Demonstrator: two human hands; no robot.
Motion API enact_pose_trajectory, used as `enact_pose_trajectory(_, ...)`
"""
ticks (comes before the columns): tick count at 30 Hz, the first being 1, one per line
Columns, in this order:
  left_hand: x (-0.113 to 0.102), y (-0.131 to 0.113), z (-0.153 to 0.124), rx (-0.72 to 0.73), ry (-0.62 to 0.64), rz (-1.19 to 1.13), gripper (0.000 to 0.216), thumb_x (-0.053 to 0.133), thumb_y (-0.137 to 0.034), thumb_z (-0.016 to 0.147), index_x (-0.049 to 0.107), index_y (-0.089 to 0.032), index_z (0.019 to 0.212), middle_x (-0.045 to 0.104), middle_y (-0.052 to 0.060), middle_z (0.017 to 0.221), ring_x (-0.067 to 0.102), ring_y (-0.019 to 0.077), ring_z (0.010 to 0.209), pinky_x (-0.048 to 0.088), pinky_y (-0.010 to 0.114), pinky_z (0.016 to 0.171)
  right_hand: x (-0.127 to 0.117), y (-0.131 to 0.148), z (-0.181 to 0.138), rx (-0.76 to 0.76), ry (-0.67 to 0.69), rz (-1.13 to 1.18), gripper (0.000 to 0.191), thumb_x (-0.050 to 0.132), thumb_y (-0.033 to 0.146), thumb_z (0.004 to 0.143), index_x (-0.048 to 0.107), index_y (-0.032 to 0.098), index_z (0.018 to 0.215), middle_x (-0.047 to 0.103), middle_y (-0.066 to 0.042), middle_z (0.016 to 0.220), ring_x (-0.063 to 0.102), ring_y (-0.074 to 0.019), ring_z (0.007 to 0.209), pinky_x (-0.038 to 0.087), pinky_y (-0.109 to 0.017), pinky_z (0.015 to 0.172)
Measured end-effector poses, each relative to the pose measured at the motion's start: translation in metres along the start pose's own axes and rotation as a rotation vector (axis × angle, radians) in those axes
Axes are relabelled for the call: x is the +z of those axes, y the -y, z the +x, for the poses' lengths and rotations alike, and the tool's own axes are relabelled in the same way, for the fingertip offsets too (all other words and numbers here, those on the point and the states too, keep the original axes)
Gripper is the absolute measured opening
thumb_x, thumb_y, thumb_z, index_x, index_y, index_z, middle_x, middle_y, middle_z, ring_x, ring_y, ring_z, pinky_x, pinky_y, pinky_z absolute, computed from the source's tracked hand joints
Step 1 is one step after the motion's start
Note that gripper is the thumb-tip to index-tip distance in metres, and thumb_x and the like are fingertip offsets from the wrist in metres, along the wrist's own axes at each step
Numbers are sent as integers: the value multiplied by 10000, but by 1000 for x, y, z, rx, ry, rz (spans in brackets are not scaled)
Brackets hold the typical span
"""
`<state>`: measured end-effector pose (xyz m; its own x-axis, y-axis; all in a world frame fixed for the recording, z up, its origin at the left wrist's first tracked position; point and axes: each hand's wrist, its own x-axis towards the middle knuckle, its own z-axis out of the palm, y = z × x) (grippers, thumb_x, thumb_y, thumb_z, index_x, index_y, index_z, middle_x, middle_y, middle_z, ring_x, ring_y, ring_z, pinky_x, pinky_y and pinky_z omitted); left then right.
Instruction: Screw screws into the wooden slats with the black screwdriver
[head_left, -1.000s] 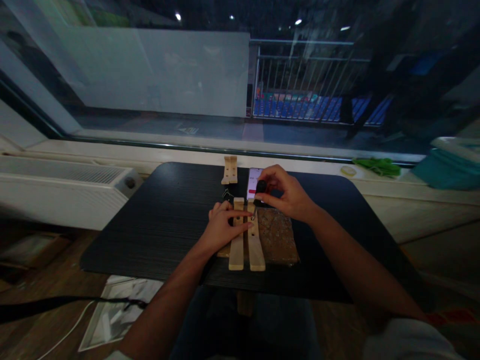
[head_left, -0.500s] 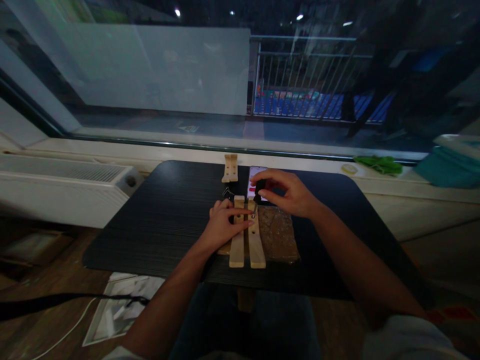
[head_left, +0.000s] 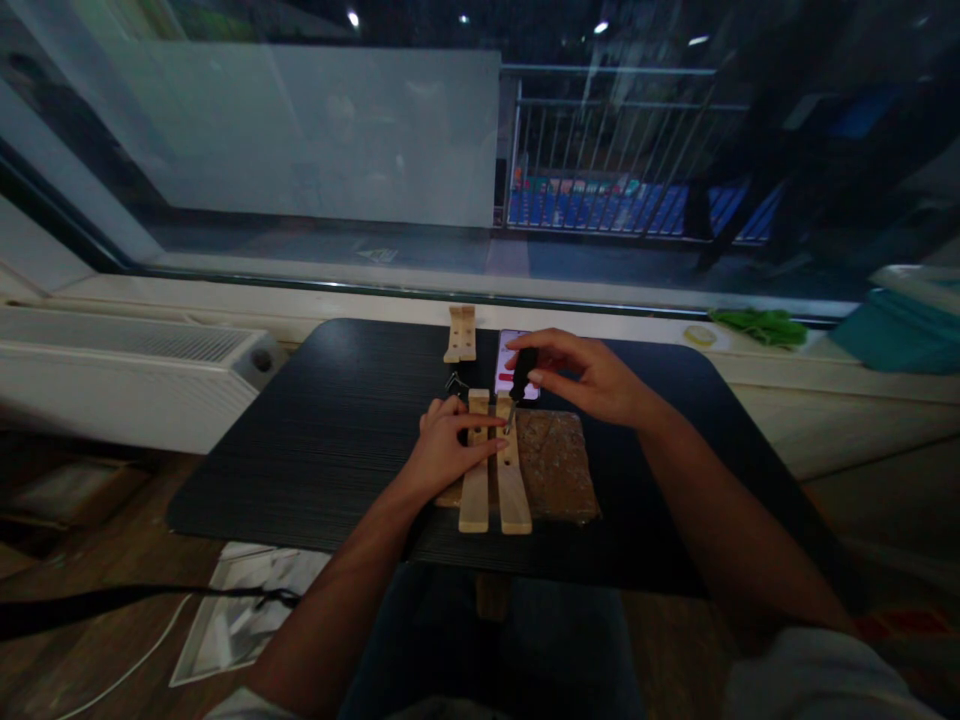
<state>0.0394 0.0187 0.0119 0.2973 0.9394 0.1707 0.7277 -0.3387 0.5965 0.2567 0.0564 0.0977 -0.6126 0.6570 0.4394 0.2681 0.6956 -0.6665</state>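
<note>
1. Closest in, legs in dark blue trousers (head_left: 585,640) sit beneath the near edge of a black wood-grain table (head_left: 300,450); a pale tray (head_left: 225,610) with crumpled white material lies on the floor to the left.
2. On the table, a brown slab (head_left: 559,465) with a shiny surface bears two pale wooden pieces, side by side with a narrow gap: the left wooden piece (head_left: 474,500) and the right wooden piece (head_left: 514,500), whose near ends flare.
3. The left hand (head_left: 444,452) lies across the left wooden piece, its index finger and thumb stretched to the right one, a little apart around its upper hole. Whether they pinch anything small there, I cannot tell.
4. The right hand (head_left: 589,375) grasps the black handle of a screwdriver (head_left: 524,373) between thumb and fingers; its shaft slants down to that same hole.
5. Farther back are some small dark metal parts (head_left: 454,383), a lit smartphone (head_left: 505,352) partly behind the right hand, and another pair of drilled wooden pieces (head_left: 460,335) at the table's far edge.
6. Beyond runs a white windowsill (head_left: 360,300) with a lemon slice (head_left: 700,336), green leaves (head_left: 761,325) and a teal tub (head_left: 896,330); through the window, a metal railing (head_left: 600,150).
</note>
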Motion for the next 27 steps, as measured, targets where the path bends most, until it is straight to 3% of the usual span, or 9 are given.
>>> enact_pose_trajectory(6, -2, -2, 0, -15, 18, 9, 276, 716, -413, 806, 752, -327, 1066, 472, 13, 860, 450, 223, 917, 370, 400, 892, 2, 2, 2, -7, -53, -48, 266, 624, 242, 852, 649, 242, 1117, 670, -7, 888, 547, -96, 645, 453, -238, 601)
enact_pose_trajectory(13, -1, -1, 1, -13, 10, -1, 284, 729, -426, 791, 756, -327, 1056, 482, 18, 863, 452, 231, 924, 374, 396, 880, 4, 0, 2, -14, -88, -53, 261, 671, 250, 824, 649, 231, 1084, 620, 18, 809, 508, -76, 596, 417, -221, 565)
enact_pose_trajectory(23, -2, -3, 0, -23, 11, 0, 274, 742, -387, 785, 756, -331, 1054, 489, 19, 866, 448, 229, 921, 377, 395, 877, 8, 3, 1, -29, -119, -96, 286, 679, 283, 814, 628, 249, 1093, 641, 14, 911, 499, -77, 609, 420, -242, 579)
enact_pose_trajectory(27, -4, -5, 0, -31, 28, -11, 266, 748, -380, 781, 757, -342, 1045, 512, 21, 888, 458, 233, 932, 377, 406, 892, 10, 4, 1, -94, -125, -140, 255, 663, 290, 840, 642, 263, 1092, 658, 7, 945, 550, -97, 688, 456, -262, 660)
